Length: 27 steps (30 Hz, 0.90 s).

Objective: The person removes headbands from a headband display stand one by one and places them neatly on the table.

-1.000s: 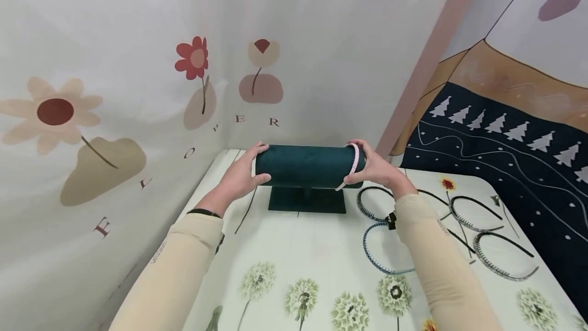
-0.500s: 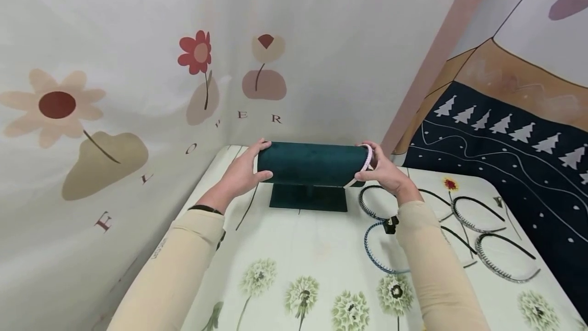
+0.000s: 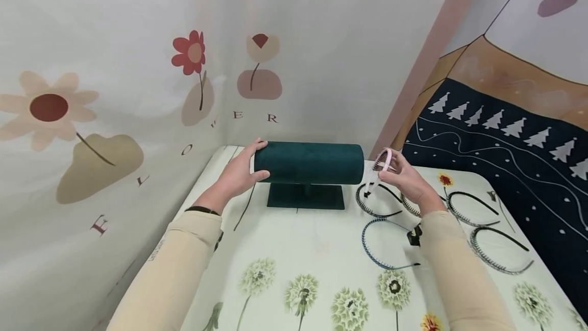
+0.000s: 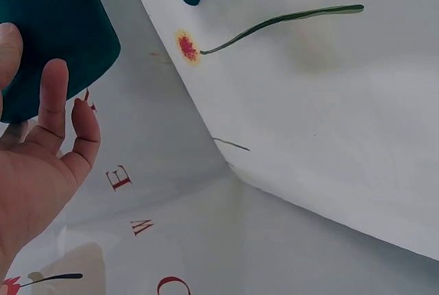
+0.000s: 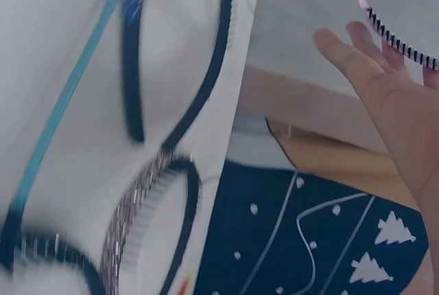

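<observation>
A dark green padded roll (image 3: 310, 163) lies level on its stand, with a flat base (image 3: 305, 198) on the table. My left hand (image 3: 235, 176) holds the roll's left end, thumb on the front and fingers on the top and end; the left wrist view shows this hand (image 4: 34, 185) against the green fabric (image 4: 62, 14). Just beyond the roll's right end, my right hand (image 3: 409, 183) pinches a pale pink headband (image 3: 389, 158) with comb teeth along its inside. In the right wrist view, the headband's dark teeth (image 5: 401, 44) show beside my fingers. The headband is apart from the roll.
Several more toothed headbands lie on the right of the table: a blue one (image 3: 365, 246), a black one (image 3: 359, 201) and a greyish one (image 3: 489, 262) among them. A black piece (image 3: 414, 235) sits by my right sleeve. Printed curtains (image 3: 321, 55) stand behind the table.
My right hand has slid the pink headband off the roll's right end and moved it rightward, clear of the roll. The left hand has kept its place on the left end.
</observation>
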Each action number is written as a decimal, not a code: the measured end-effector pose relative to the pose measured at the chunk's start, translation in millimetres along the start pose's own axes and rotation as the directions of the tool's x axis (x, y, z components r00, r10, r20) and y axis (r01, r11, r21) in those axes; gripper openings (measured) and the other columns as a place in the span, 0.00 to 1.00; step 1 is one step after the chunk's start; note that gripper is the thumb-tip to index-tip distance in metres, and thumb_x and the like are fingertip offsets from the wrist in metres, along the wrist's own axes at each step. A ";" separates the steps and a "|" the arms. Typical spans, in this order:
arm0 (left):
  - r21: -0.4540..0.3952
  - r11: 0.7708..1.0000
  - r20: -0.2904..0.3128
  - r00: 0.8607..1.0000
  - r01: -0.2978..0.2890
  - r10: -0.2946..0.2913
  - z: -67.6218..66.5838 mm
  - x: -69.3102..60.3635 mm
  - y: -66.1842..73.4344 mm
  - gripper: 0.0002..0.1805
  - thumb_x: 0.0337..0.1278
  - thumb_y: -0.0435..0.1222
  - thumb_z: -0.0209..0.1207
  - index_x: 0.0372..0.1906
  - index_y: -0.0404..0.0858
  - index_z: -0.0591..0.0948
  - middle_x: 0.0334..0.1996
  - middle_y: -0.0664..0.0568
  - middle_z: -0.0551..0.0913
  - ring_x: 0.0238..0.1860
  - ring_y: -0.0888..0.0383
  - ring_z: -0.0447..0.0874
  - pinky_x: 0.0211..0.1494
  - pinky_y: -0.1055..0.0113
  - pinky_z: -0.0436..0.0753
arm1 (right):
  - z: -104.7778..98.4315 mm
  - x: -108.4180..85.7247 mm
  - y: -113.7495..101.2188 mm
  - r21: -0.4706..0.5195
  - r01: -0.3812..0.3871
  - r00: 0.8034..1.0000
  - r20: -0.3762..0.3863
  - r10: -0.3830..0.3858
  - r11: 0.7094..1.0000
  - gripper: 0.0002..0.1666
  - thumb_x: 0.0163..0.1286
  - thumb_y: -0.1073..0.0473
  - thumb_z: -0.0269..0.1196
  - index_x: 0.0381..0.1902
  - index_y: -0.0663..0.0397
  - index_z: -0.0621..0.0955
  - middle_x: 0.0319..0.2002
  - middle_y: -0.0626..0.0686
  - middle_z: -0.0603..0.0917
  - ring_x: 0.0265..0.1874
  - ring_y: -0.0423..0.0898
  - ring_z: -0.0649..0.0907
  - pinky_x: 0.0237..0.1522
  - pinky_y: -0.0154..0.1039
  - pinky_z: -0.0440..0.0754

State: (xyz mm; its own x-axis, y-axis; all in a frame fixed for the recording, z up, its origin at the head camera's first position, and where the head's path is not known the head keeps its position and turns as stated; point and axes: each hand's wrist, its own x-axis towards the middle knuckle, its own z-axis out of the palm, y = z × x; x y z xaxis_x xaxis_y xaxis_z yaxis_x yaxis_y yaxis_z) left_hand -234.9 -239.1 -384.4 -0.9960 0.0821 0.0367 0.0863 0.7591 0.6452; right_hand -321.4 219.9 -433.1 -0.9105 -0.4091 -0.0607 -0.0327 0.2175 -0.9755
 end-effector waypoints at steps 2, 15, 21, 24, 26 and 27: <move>-0.006 1.000 0.000 1.000 -0.001 0.001 -1.0 -1.0 0.4 0.47 0.74 0.41 0.66 0.88 0.54 0.53 0.90 0.57 0.43 0.89 0.43 0.47 0.85 0.37 0.62 | -3.7 -8.5 0.1 -0.051 0.010 1.000 0.006 -0.010 0.999 0.58 0.77 0.59 0.66 0.88 0.46 0.40 0.87 0.66 0.49 0.85 0.68 0.53 0.83 0.71 0.52; -0.004 1.000 0.011 1.000 0.001 -0.001 -1.5 0.7 -0.8 0.47 0.75 0.41 0.66 0.88 0.54 0.52 0.90 0.57 0.42 0.89 0.43 0.46 0.85 0.37 0.61 | 26.5 -58.8 7.1 -0.285 0.237 0.961 0.210 -0.181 0.929 0.64 0.63 0.62 0.79 0.85 0.52 0.52 0.82 0.65 0.60 0.77 0.72 0.68 0.76 0.59 0.75; 0.005 1.000 0.001 1.000 0.002 -0.002 -3.9 -0.9 -1.2 0.47 0.75 0.41 0.66 0.88 0.53 0.52 0.90 0.56 0.43 0.89 0.43 0.46 0.85 0.37 0.61 | 69.3 -64.1 -0.6 -0.431 0.379 0.914 0.312 -0.259 0.819 0.69 0.55 0.48 0.85 0.84 0.48 0.57 0.81 0.59 0.65 0.76 0.65 0.73 0.73 0.71 0.73; 0.006 1.000 0.006 1.000 0.006 -0.006 -4.4 -1.3 -0.2 0.47 0.75 0.41 0.66 0.88 0.53 0.52 0.90 0.56 0.43 0.89 0.43 0.46 0.86 0.37 0.61 | 91.2 -60.1 -3.1 -0.527 0.443 0.888 0.372 -0.271 0.726 0.70 0.52 0.44 0.86 0.84 0.46 0.59 0.81 0.56 0.66 0.76 0.60 0.73 0.72 0.67 0.76; 0.008 1.000 0.012 1.000 0.001 -0.001 -4.2 -0.7 0.8 0.47 0.75 0.41 0.66 0.88 0.53 0.52 0.90 0.55 0.43 0.89 0.43 0.46 0.86 0.37 0.61 | 104.0 -56.2 -2.2 -0.592 0.484 0.869 0.412 -0.274 0.644 0.70 0.50 0.44 0.87 0.84 0.47 0.61 0.82 0.56 0.66 0.78 0.59 0.72 0.71 0.63 0.78; 0.011 1.000 0.013 1.000 -0.002 0.001 -4.1 -0.3 1.0 0.47 0.75 0.41 0.66 0.88 0.53 0.52 0.90 0.55 0.43 0.89 0.43 0.46 0.85 0.37 0.61 | 109.7 -53.6 -0.7 -0.626 0.503 0.860 0.430 -0.274 0.596 0.70 0.49 0.43 0.87 0.83 0.47 0.62 0.82 0.56 0.66 0.78 0.58 0.71 0.71 0.62 0.78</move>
State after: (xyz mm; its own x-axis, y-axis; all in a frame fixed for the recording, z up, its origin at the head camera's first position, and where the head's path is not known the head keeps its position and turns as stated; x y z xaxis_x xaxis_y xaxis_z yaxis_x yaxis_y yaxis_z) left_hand -234.6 -241.0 -380.6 -0.9954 0.0912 0.0280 0.0881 0.7661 0.6366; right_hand -227.4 144.6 -452.4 -0.5973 -0.7923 0.1247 -0.7353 0.4788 -0.4797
